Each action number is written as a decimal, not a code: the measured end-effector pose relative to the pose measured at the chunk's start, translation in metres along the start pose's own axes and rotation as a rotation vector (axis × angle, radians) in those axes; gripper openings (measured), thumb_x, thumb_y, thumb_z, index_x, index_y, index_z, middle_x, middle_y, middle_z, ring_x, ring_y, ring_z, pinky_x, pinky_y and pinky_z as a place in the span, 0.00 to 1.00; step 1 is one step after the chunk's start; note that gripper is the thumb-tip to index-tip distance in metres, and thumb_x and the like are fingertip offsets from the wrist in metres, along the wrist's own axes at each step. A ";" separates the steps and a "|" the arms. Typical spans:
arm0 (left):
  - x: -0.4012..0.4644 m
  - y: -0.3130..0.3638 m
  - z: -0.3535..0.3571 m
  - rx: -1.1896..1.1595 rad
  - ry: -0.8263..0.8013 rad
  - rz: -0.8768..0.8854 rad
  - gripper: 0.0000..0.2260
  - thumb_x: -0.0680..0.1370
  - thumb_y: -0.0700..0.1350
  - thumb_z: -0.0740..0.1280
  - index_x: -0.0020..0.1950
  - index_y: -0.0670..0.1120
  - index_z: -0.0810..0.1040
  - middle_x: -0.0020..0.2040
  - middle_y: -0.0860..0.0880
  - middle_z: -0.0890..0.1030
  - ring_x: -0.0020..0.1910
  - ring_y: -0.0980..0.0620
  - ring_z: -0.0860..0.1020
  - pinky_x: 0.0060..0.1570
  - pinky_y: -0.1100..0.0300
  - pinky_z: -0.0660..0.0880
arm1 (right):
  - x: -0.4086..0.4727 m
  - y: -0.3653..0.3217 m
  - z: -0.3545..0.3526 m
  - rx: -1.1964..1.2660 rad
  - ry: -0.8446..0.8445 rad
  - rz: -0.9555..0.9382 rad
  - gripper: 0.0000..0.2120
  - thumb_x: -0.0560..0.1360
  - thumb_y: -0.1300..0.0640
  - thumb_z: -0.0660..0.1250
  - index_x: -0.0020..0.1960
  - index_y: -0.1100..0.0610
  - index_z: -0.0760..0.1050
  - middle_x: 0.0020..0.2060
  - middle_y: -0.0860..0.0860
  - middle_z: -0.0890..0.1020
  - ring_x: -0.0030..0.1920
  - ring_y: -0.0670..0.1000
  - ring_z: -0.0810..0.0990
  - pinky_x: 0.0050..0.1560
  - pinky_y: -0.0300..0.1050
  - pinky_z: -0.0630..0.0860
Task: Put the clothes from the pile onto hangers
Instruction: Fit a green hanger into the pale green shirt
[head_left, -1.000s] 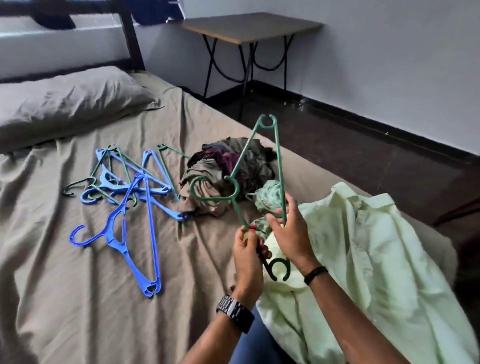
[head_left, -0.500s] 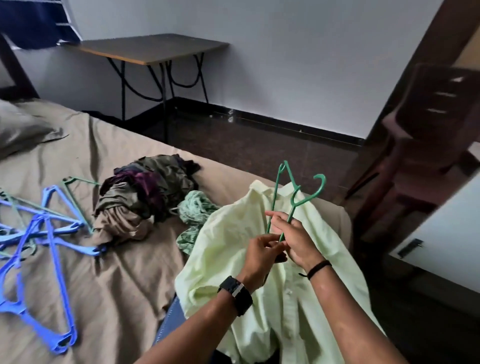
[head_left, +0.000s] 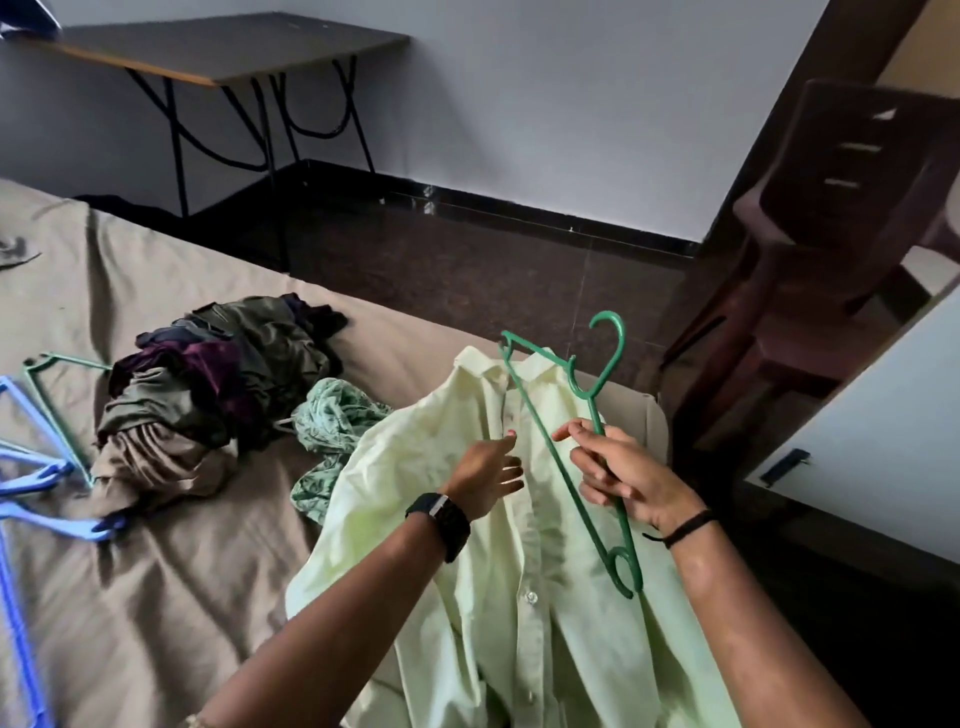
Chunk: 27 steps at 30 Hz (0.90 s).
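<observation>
Hands worked apart over a pale green shirt (head_left: 524, 623) spread near the bed's (head_left: 171, 597) right edge: the right hand (head_left: 626, 480) gripped a green hanger (head_left: 576, 441), while the left hand (head_left: 485, 478), fingers loosely extended, rested on the placket. Opening the collar and feeding in one hanger shoulder at a time looked the surest method. More clothes (head_left: 208, 395) lay piled mid-bed.

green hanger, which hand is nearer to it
Right. The right hand grips the green hanger over the pale shirt; the left hand lies beside it on the shirt, apart from it.
</observation>
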<state>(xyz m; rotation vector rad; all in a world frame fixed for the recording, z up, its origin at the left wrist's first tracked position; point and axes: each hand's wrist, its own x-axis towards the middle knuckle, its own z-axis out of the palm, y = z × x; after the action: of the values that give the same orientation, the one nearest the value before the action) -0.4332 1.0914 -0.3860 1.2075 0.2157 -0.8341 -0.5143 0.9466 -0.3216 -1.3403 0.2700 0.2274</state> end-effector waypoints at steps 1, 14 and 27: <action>0.008 0.004 0.002 -0.018 -0.040 -0.007 0.07 0.82 0.45 0.61 0.54 0.42 0.70 0.49 0.42 0.74 0.45 0.47 0.75 0.50 0.53 0.75 | 0.003 -0.002 -0.004 0.030 -0.021 0.019 0.12 0.82 0.57 0.54 0.50 0.64 0.72 0.20 0.49 0.63 0.14 0.42 0.55 0.18 0.34 0.63; 0.080 0.036 0.021 0.111 -0.033 0.079 0.07 0.79 0.31 0.60 0.42 0.38 0.73 0.38 0.42 0.76 0.36 0.47 0.78 0.37 0.56 0.82 | 0.065 0.012 -0.075 -0.642 0.762 -0.193 0.12 0.79 0.58 0.61 0.48 0.66 0.78 0.30 0.55 0.73 0.30 0.53 0.70 0.32 0.45 0.65; 0.197 0.111 -0.050 1.430 0.272 0.252 0.22 0.76 0.38 0.56 0.71 0.48 0.66 0.65 0.38 0.73 0.63 0.37 0.71 0.61 0.51 0.68 | 0.125 -0.091 -0.124 -1.283 0.600 -0.415 0.12 0.77 0.53 0.67 0.57 0.57 0.81 0.54 0.52 0.83 0.57 0.53 0.80 0.58 0.51 0.76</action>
<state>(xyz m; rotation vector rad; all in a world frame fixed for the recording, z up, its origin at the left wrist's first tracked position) -0.2088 1.0583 -0.4335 2.6177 -0.4067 -0.5312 -0.3749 0.8073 -0.3029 -2.6900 0.3491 -0.4602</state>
